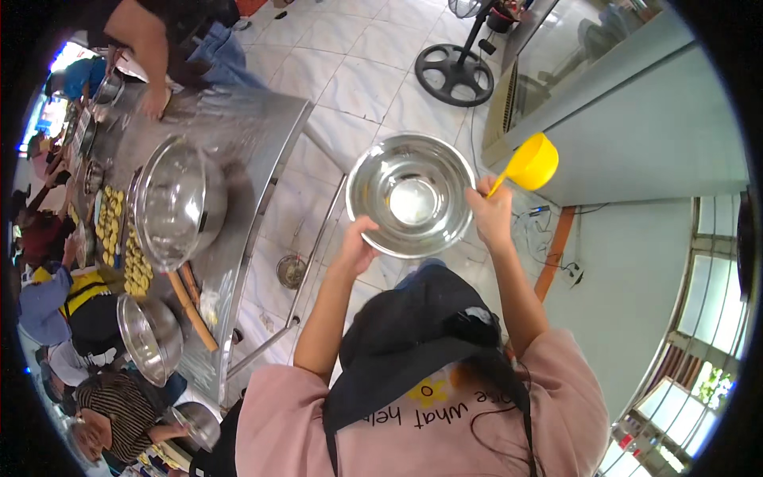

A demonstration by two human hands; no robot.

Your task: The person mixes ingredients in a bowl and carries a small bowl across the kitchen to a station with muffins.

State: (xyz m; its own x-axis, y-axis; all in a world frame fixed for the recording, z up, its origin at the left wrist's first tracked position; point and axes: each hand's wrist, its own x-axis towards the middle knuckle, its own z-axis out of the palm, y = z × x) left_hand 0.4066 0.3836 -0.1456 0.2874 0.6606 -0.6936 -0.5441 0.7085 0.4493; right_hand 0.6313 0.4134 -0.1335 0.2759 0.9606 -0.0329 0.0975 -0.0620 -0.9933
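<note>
A shiny stainless steel mixing bowl [411,194] is held up in front of me over the tiled floor. My left hand [357,247] grips its rim at the lower left, thumb over the edge. At the bowl's right side my right hand [492,208] holds the rim together with the handle of a yellow plastic scoop [534,162], whose cup sticks out to the upper right. The bowl's inside shows reflections; I cannot tell whether anything lies in it.
A steel worktable [238,155] on the left bears a large metal bowl [179,203], another bowl [152,340], wooden rolling pins [192,310] and rows of yellowish dough pieces [137,262]. Several people stand around it. A fan base [454,74] and a grey cabinet [650,131] are ahead and right.
</note>
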